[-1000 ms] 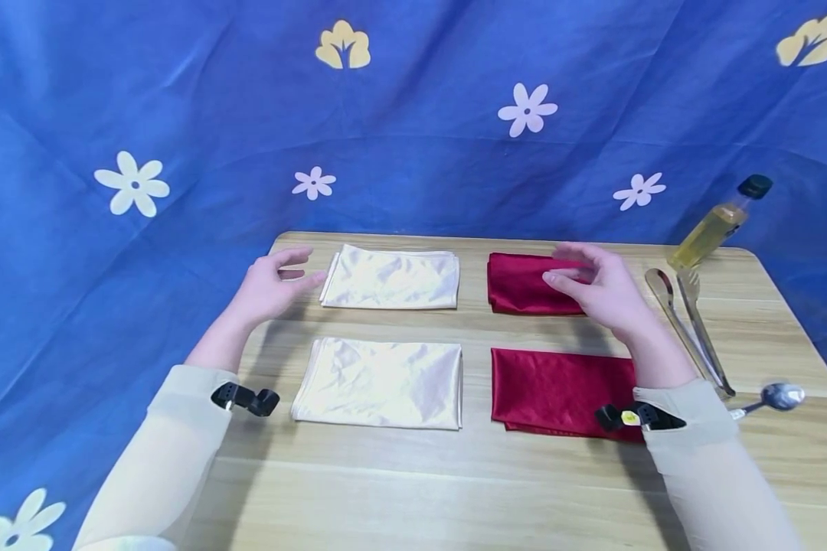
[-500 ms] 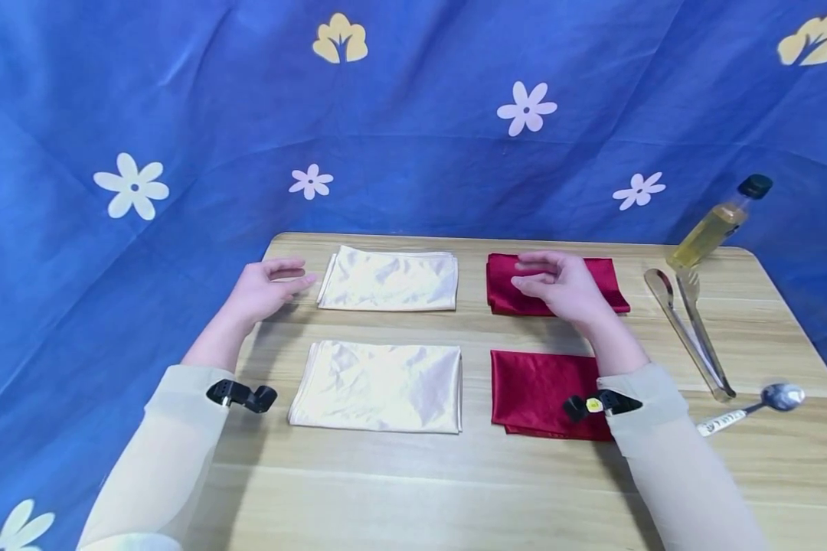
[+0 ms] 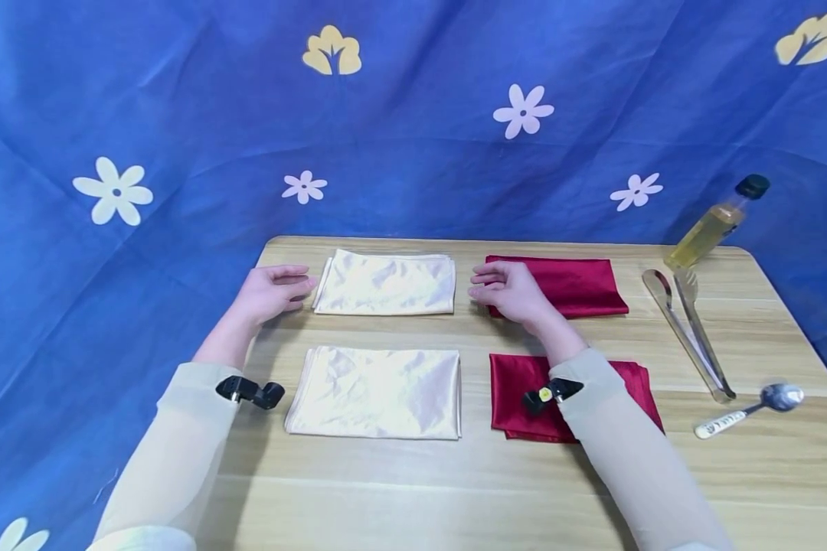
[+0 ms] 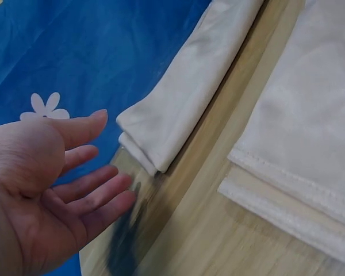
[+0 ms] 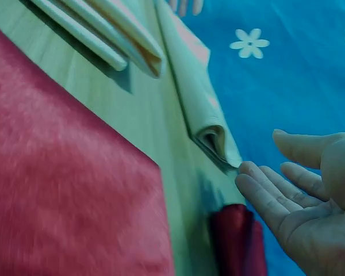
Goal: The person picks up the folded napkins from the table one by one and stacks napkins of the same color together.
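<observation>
Two folded white satin cloths lie on the wooden table, the far one (image 3: 386, 283) behind the near one (image 3: 375, 394). My left hand (image 3: 270, 293) is at the left end of the far white cloth; in the left wrist view its fingers (image 4: 100, 198) are extended and hold nothing. Over the left end of the far red cloth (image 3: 579, 287) hovers my right hand (image 3: 513, 292), palm facing the white cloth across the gap. Its fingers (image 5: 276, 195) are loosely straight in the right wrist view, with nothing in them. The near red cloth (image 3: 524, 390) lies partly hidden under the right forearm.
At the right of the table (image 3: 358, 497) lie metal tongs (image 3: 692, 340) and a spoon (image 3: 751, 409) with a white patterned handle. A bottle (image 3: 710, 229) of yellow liquid stands at the back right corner. A blue flowered curtain (image 3: 413, 115) hangs behind.
My right hand has moved left across the far red cloth to its left end, uncovering its right part. The left hand has shifted only slightly. The cloths keep their places.
</observation>
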Action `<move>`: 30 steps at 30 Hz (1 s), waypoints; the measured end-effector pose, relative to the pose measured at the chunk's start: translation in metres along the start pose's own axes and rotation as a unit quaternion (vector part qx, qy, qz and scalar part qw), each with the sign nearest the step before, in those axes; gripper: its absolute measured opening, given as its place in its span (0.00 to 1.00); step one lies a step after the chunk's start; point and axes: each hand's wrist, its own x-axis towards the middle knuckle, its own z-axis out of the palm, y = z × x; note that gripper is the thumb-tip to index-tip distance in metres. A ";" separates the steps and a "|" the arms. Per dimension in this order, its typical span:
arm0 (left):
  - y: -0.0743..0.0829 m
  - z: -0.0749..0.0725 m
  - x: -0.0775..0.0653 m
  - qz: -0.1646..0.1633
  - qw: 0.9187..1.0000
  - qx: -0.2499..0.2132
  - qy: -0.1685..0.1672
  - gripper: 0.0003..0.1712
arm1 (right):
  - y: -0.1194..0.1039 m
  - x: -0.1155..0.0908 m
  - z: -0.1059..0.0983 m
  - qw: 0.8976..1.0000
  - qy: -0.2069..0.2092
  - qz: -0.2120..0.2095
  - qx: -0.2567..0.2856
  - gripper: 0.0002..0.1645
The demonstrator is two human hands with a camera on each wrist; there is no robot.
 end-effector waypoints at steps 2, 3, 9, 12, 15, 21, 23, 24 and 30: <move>-0.001 0.002 0.001 -0.009 1.000 -0.023 -0.004 0.37 | 0.001 0.006 0.007 1.000 -0.004 0.005 -0.009 0.30; -0.001 0.003 0.002 -0.012 1.000 -0.028 -0.004 0.37 | 0.001 0.009 0.010 1.000 -0.006 0.008 -0.015 0.30; -0.002 0.008 0.004 -0.020 0.999 -0.030 -0.001 0.37 | 0.006 0.027 0.026 0.998 0.009 0.022 -0.066 0.28; 0.000 0.010 0.005 -0.027 0.999 -0.045 -0.007 0.37 | 0.009 0.035 0.031 0.995 0.028 0.026 -0.091 0.28; 0.001 0.012 0.007 -0.038 0.998 -0.055 -0.008 0.37 | 0.011 0.041 0.036 0.993 0.044 0.033 -0.101 0.29; 0.000 0.015 0.016 -0.055 0.997 -0.046 -0.006 0.34 | 0.012 0.048 0.040 0.988 0.078 0.045 -0.126 0.30; -0.002 0.015 0.019 -0.064 0.997 -0.050 -0.015 0.34 | 0.012 0.051 0.041 0.983 0.082 0.048 -0.155 0.29; -0.002 0.016 0.021 -0.068 0.996 -0.049 -0.018 0.35 | 0.012 0.052 0.042 0.981 0.081 0.050 -0.172 0.27; -0.002 0.019 0.022 -0.087 0.996 -0.012 -0.024 0.36 | 0.007 0.056 0.044 0.967 0.048 0.048 -0.244 0.11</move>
